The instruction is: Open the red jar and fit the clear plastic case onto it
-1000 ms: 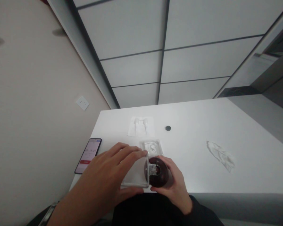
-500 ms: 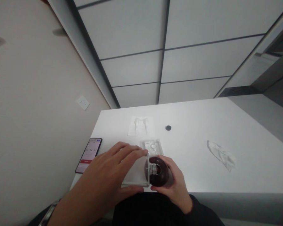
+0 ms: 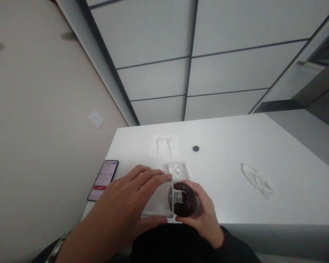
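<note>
Head view (forward-down) over table [image 3: 219,170]

Lit phone [image 3: 103,179] at left on the white table [image 3: 224,164], 1 socket [image 3: 96,119] on the wall [image 3: 44,120], pale panels [image 3: 153,82] beyond

The left hand [image 3: 137,190] holds a clear bottle [image 3: 159,201] sideways, its neck [image 3: 177,196] at the mouth of a dark bottle [image 3: 190,206] in the right hand [image 3: 205,210]; any flow looks unclear. A phone [image 3: 105,175] lies on the bench [image 3: 222,164].

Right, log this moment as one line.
left hand: holds clear bottle sideways; right hand: holds dark bottle; clear neck: at dark bottle's mouth; table: dark disc
</note>
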Available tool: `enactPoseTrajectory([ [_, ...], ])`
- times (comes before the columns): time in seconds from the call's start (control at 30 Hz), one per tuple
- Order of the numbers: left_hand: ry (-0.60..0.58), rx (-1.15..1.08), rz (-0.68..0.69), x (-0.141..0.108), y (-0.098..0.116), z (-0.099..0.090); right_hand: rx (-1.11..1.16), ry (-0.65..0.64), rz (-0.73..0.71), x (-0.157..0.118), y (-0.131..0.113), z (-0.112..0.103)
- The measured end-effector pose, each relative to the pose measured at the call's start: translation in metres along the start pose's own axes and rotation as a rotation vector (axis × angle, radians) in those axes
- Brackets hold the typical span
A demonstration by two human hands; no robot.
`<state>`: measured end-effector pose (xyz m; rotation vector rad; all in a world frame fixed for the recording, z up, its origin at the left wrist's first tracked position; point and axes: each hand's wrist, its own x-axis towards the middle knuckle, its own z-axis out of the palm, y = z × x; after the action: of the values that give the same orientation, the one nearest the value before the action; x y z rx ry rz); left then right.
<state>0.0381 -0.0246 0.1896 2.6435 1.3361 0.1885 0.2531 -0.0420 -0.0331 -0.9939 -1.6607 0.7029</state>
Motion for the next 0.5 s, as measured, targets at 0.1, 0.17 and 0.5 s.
enactPoseTrajectory([
  [0.1,-0.006,-0.002,-0.009,-0.0011,0.0001,0.0003,0.006,0.005,-0.004,-0.0004,0.0002,0.0],
  [0.17,-0.011,-0.002,-0.011,-0.0008,-0.0001,0.001,0.011,0.007,-0.002,-0.0003,-0.0001,-0.0001],
  [0.5,0.024,0.027,0.0,-0.0034,-0.0016,0.0047,0.027,0.014,0.001,0.0011,-0.0007,0.0027],
])
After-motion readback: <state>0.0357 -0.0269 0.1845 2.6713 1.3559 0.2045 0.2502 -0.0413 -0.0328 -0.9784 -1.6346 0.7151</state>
